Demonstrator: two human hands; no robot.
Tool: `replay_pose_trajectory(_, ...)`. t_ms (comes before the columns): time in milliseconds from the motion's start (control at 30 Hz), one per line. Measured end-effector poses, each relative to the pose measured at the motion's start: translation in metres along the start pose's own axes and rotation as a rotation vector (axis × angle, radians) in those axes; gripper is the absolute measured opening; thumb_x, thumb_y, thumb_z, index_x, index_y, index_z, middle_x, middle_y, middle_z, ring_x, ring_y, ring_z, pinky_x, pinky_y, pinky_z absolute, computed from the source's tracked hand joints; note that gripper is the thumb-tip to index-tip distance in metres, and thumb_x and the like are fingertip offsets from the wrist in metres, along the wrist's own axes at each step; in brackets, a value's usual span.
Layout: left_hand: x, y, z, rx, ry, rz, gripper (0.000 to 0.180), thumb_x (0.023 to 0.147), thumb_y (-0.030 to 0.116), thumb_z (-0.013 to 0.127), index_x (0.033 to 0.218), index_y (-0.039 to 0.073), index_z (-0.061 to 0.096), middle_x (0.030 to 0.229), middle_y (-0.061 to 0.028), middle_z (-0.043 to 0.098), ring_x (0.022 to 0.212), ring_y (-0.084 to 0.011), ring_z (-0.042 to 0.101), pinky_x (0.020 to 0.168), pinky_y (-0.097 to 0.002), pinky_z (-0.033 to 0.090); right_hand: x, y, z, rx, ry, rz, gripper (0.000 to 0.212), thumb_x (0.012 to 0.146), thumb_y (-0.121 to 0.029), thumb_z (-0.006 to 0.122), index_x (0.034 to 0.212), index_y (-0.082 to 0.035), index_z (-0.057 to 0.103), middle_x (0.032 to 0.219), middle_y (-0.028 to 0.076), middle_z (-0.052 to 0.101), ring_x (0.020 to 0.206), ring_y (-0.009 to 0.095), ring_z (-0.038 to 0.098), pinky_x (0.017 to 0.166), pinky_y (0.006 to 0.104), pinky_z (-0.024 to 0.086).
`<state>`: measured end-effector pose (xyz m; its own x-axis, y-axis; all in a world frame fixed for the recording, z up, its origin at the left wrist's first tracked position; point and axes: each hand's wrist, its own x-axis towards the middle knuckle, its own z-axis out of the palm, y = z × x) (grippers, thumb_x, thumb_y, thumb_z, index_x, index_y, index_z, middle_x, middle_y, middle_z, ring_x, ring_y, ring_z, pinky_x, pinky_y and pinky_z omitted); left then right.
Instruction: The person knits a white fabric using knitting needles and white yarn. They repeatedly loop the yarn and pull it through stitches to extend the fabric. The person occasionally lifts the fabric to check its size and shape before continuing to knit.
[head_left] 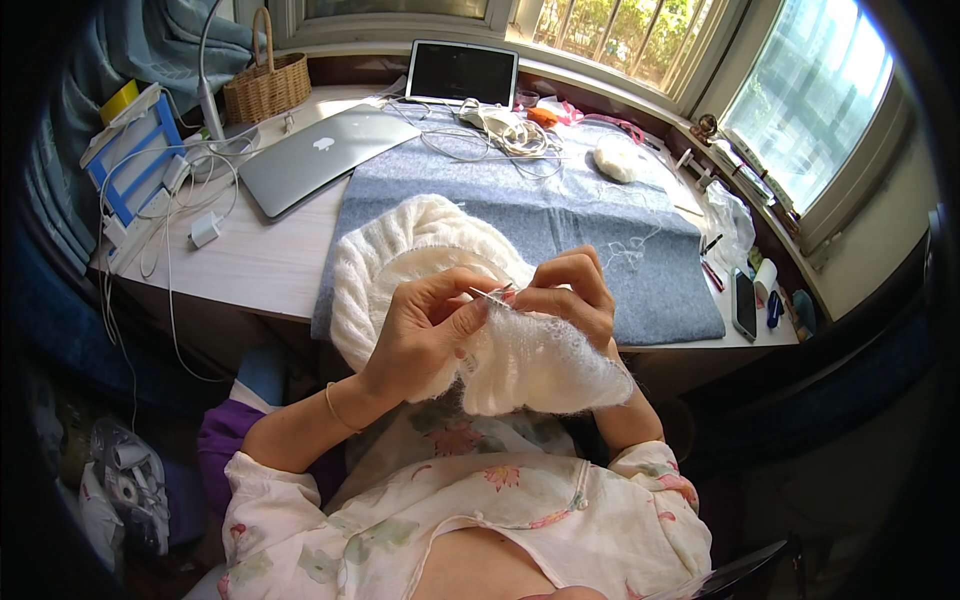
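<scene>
My left hand (425, 325) and my right hand (572, 290) meet above the table's front edge, fingers closed in pinches. Between them is a piece of fuzzy white knitting (545, 365), which hangs down below the fingers. A thin knitting needle (488, 296) shows its tip between the two hands; most of its length is hidden by fingers and fabric. My left hand grips the knitting's upper edge, and the right pinches close to the needle. Behind the left hand, a thick white knitted piece (400, 235) lies in a curve on the blue-grey felt mat (640, 280).
A closed silver laptop (320, 160) lies at the left, near a wicker basket (268, 88). At the back stand a dark-screened tablet (462, 72) and tangled white cables (510, 132). A ball of white yarn (617, 158) sits farther right. A phone (743, 304) lies near the right edge.
</scene>
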<state>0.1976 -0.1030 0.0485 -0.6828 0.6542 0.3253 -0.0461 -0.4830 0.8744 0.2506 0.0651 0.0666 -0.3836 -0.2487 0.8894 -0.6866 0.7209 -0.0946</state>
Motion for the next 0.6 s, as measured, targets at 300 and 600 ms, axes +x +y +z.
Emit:
replay_pose_trajectory(300, 0.003, -0.002, 0.0, -0.069, -0.033, 0.012, 0.011, 0.086, 0.007, 0.056, 0.094, 0.001, 0.059, 0.078, 0.0008, 0.058, 0.062, -0.0017, 0.048, 0.052, -0.0173, 0.039, 0.0, 0.006, 0.0, -0.084, -0.047, 0.06, 0.033, 0.059, -0.033, 0.066, 0.079, -0.007, 0.059, 0.077, 0.007, 0.052, 0.068, 0.023, 0.047, 0.065, 0.0331, 0.035)
replay_pose_trajectory(600, 0.0, 0.008, -0.003, 0.036, -0.121, -0.128, 0.015, 0.084, 0.004, 0.057, 0.098, -0.001, 0.06, 0.088, -0.0023, 0.061, 0.074, -0.0053, 0.056, 0.064, -0.0159, 0.045, 0.0, 0.008, -0.003, -0.069, 0.003, 0.052, 0.048, 0.056, -0.033, 0.068, 0.096, -0.007, 0.062, 0.087, 0.007, 0.053, 0.075, 0.022, 0.047, 0.068, 0.0327, 0.035)
